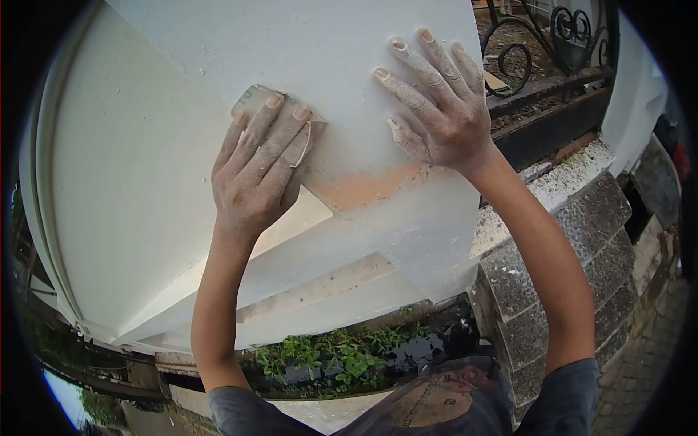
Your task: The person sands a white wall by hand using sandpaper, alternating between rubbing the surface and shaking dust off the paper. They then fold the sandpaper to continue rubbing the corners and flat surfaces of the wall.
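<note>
My left hand [256, 171] presses a folded piece of sandpaper [251, 98] flat against the white plastered pillar [327, 43], fingers stretched over it. Both hands are dusted white. My right hand [440, 109] lies flat on the same pillar face to the right, fingers spread, holding nothing. Below the two hands an orange patch [363, 187] shows where the white coat is worn through near the pillar's edge.
Stepped white mouldings [327, 287] run beneath the pillar face. A dark stone-block wall [560, 247] stands to the right, with a black wrought-iron fence [542, 43] above it. Green weeds and a dark gutter [342, 356] lie below. Paving bricks [643, 363] are at the far right.
</note>
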### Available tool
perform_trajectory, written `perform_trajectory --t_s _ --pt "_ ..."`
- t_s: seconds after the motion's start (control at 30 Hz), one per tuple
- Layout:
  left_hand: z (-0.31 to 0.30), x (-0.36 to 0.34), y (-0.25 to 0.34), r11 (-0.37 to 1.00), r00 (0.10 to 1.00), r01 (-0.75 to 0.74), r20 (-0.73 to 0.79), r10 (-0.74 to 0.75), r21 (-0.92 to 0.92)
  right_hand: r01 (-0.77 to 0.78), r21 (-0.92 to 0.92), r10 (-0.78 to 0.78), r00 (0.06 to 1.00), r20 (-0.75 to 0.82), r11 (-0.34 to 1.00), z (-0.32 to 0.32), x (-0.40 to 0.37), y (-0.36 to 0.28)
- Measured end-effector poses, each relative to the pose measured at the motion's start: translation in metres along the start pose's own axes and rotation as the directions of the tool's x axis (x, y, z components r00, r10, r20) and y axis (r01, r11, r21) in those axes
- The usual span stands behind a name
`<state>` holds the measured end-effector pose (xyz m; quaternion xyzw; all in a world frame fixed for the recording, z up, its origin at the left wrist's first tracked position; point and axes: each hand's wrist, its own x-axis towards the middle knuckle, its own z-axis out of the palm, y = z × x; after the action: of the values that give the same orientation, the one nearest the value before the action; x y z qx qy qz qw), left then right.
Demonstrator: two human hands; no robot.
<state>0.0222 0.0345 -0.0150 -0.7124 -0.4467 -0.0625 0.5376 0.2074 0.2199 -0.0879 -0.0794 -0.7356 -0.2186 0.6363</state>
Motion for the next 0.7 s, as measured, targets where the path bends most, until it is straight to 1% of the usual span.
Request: perform_trajectory --t_s 0.03,0.07,0.1,0.13,0.17,0.2,0.23,0.27,0.3,0.33,0.37,0.4,0.43,0.5,0.53,0.57,0.6,0.63,0.67,0.7 --pt "0.002 0.001 0.006 0.999 0.999 0.034 -0.026 -0.034 0.013 -0.001 0.002 0.001 1.0 -0.002 1.0 0.001 0.0 -0.001" --pt "0.006 -0.004 0.02 0.996 0.997 -0.024 0.065 0.03 -0.089 0.002 0.002 -0.002 1.0 -0.008 1.0 0.001 -0.001 -0.002" --pt "0.012 -0.013 0.033 0.981 0.972 -0.14 0.172 0.162 -0.132 -0.01 0.01 0.01 1.0 -0.003 1.0 0.002 -0.001 -0.002" --pt "0.014 -0.016 0.04 0.95 0.917 -0.248 0.27 0.293 -0.188 -0.022 0.018 0.022 1.0 0.002 1.0 0.003 -0.002 -0.003" --pt "0.014 -0.016 0.031 0.942 0.917 -0.237 0.264 0.298 -0.239 -0.037 0.019 0.037 0.999 0.005 0.999 0.003 -0.002 -0.001" --pt "0.009 -0.01 0.017 0.973 0.966 -0.176 0.164 0.2 -0.151 -0.023 0.013 0.023 1.0 -0.001 1.0 0.002 -0.002 -0.001" --pt "0.003 0.0 0.001 0.992 0.993 -0.1 0.053 0.104 -0.072 -0.01 0.007 0.01 1.0 -0.005 1.0 0.002 -0.001 0.0" --pt "-0.001 0.004 -0.006 1.0 0.998 -0.01 -0.059 0.01 -0.004 0.002 0.007 -0.002 1.0 -0.005 1.0 0.001 -0.001 -0.001" --pt "-0.002 0.007 0.003 0.999 0.996 0.033 -0.079 -0.034 -0.014 -0.001 0.008 0.002 1.0 -0.002 1.0 0.001 -0.003 -0.003" --pt "0.0 0.003 0.018 0.993 1.0 -0.01 0.023 0.013 -0.121 -0.002 0.007 0.002 1.0 -0.005 1.0 0.0 -0.003 -0.003" --pt "0.008 -0.007 0.032 0.968 0.984 -0.1 0.123 0.131 -0.232 0.01 0.004 -0.009 1.0 -0.015 1.0 0.001 0.0 -0.001" --pt "0.011 -0.011 0.039 0.921 0.944 -0.174 0.207 0.256 -0.347 -0.005 0.018 0.005 1.0 -0.005 1.0 0.001 0.0 -0.002" --pt "0.011 -0.011 0.03 0.908 0.941 -0.155 0.223 0.256 -0.388 -0.021 0.025 0.021 1.0 0.001 0.999 0.001 0.0 -0.002" --pt "-0.002 0.007 0.0 0.985 0.995 -0.079 0.04 0.086 -0.153 -0.032 0.023 0.032 0.999 0.006 0.999 0.001 -0.001 0.001" --pt "-0.008 0.013 -0.008 0.999 0.998 -0.013 -0.062 0.01 -0.044 -0.024 0.02 0.024 1.0 0.006 1.0 0.002 -0.001 0.002" --pt "-0.008 0.014 -0.002 0.999 0.997 0.028 -0.065 -0.029 -0.02 -0.022 0.02 0.022 1.0 0.007 1.0 0.002 -0.002 0.0" --pt "-0.003 0.01 0.012 0.992 1.0 -0.017 0.014 0.019 -0.127 -0.03 0.026 0.03 1.0 0.007 0.999 0.002 -0.004 -0.002" --pt "0.005 -0.002 0.026 0.965 0.981 -0.099 0.137 0.135 -0.243 -0.029 0.029 0.029 1.0 0.001 0.999 0.002 -0.003 -0.001" --pt "0.01 -0.011 0.035 0.917 0.935 -0.16 0.242 0.259 -0.365 -0.027 0.031 0.027 1.0 -0.004 0.999 0.002 -0.002 -0.001" --pt "0.01 -0.01 0.028 0.901 0.929 -0.148 0.256 0.268 -0.407 -0.03 0.035 0.031 1.0 -0.007 0.999 0.002 0.0 -0.001"
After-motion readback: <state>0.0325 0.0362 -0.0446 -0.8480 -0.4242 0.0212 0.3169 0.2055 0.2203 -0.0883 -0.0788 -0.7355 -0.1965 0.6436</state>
